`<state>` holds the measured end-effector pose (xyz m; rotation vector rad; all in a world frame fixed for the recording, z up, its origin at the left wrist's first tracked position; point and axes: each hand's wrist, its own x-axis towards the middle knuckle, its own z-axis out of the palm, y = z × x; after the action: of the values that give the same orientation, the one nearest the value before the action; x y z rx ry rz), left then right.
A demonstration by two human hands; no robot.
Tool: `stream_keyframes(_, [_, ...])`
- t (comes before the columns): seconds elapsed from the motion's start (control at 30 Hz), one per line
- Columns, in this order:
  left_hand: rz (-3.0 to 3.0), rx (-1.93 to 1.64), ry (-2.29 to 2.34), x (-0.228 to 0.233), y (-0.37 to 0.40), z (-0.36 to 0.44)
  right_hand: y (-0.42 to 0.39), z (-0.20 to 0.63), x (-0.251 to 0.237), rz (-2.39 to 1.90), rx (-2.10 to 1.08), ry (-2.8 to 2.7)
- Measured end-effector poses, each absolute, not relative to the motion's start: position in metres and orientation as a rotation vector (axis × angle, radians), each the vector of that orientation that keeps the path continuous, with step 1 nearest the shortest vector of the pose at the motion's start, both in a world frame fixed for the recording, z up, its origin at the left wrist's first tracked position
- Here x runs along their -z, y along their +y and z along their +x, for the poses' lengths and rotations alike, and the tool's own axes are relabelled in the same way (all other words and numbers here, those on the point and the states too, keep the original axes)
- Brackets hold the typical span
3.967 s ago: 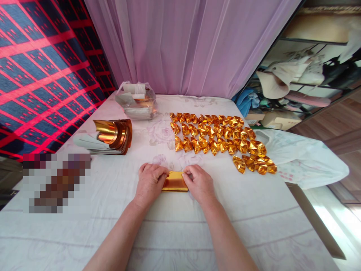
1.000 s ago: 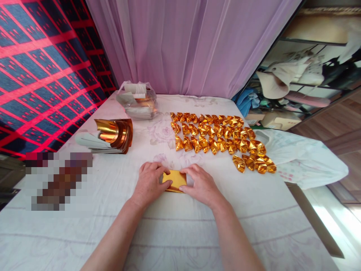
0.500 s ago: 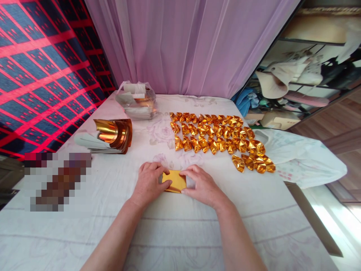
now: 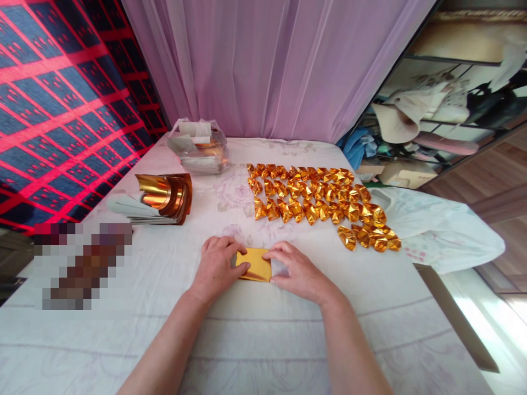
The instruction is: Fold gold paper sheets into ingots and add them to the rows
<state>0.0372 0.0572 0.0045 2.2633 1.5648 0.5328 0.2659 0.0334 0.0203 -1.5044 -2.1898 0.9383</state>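
A folded sheet of gold foil paper (image 4: 256, 264) lies flat on the white floral cloth (image 4: 263, 329) in front of me. My left hand (image 4: 218, 266) presses on its left end with the thumb across the fold. My right hand (image 4: 297, 272) pinches its right end, where a silvery underside shows. Both hands rest on the cloth. Beyond them, several folded gold foil ingots (image 4: 321, 200) lie in rows toward the right.
A curled stack of gold foil sheets (image 4: 162, 198) sits at the left. A clear plastic bag of foil paper (image 4: 201, 146) stands at the back. A white plastic bag (image 4: 444, 227) lies at the right edge. A purple curtain (image 4: 272, 66) hangs behind.
Over four seconds the gold sheet was folded shorter. In the last second my right hand slid slightly right, exposing the silvery end; my left hand stayed put.
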Motion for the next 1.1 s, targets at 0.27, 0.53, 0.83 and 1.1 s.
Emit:
stream_keyframes(0.27, [2.265, -0.534, 1.561, -0.004, 0.057, 0.037, 0.033, 0.264, -0.024, -1.52, -0.929, -2.207])
stream_keyframes(0.53, [2.258, -0.522, 1.569, -0.004, 0.057, 0.037, 0.033, 0.265, -0.022, -1.498, -0.901, -2.216])
stream_keyframes(0.83, [2.259, -0.51, 1.582, -0.004, 0.058, 0.038, 0.033, 0.266, 0.001, -1.349, -0.681, -2.146])
stream_keyframes(1.1, [2.276, -0.541, 1.579, -0.002, 0.059, 0.038, 0.021, 0.247, 0.021, -1.424, -0.322, -1.89])
